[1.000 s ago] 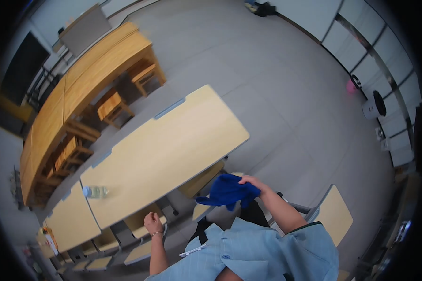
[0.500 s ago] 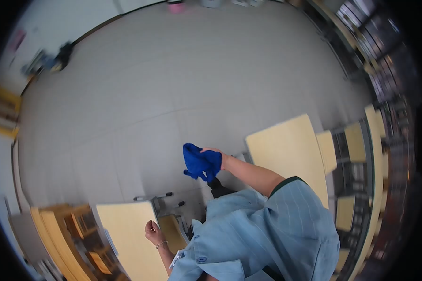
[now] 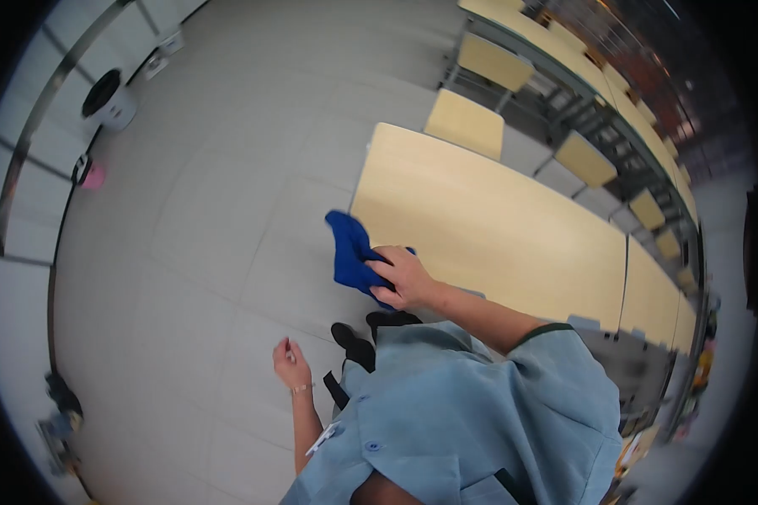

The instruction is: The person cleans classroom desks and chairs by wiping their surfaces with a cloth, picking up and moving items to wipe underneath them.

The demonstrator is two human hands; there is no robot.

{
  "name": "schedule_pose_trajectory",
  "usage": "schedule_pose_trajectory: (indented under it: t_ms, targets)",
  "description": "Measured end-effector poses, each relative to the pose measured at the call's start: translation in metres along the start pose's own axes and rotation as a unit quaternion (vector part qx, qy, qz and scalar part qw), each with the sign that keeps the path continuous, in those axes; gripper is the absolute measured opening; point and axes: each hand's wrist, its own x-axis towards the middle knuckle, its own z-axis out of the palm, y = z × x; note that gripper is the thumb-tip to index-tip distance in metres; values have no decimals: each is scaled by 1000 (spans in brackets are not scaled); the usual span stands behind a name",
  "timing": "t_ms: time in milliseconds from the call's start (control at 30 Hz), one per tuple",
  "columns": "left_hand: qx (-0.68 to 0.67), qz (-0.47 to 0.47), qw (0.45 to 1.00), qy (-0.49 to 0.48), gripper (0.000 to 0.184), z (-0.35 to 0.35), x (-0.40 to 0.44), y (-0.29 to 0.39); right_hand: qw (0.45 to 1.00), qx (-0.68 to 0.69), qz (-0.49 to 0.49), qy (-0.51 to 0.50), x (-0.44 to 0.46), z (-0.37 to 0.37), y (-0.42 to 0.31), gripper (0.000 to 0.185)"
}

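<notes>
My right hand (image 3: 403, 279) is closed around a crumpled blue cloth (image 3: 349, 252). The cloth hangs past my fingers to the left, over the near left end of a pale wood-topped table (image 3: 488, 219); whether it touches the tabletop I cannot tell. Out to the left, above the floor, my left hand (image 3: 291, 365) hangs apart from everything, its fingers curled in and nothing visible in them. A bracelet (image 3: 303, 388) circles that wrist.
More tables (image 3: 653, 295) continue the row to the right. Chairs (image 3: 466, 123) stand behind it, with another long table (image 3: 564, 50) beyond. Along the left wall are a white bin (image 3: 112, 105) with a black liner and a pink bucket (image 3: 92, 174). Grey floor (image 3: 202, 219) lies between.
My view and body have turned right, bringing the table in front of me. The blue cloth, still in my right hand, is now at the table's end. My left hand is now over floor.
</notes>
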Motion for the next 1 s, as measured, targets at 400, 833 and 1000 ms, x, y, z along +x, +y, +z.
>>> schedule_pose_trajectory:
  t_ms: [400,833,1000]
  targets:
    - [32,266,956,-120,46,201,109,122,970,-164,181,10,-16,79,82,57]
    - [160,256,936,-181,66,201,103,129,499,-466,704,196,-286,-164,275,50]
    - [74,251,932,-252,69,191,115,134,576,-471,649,157,-158,-59,224,52]
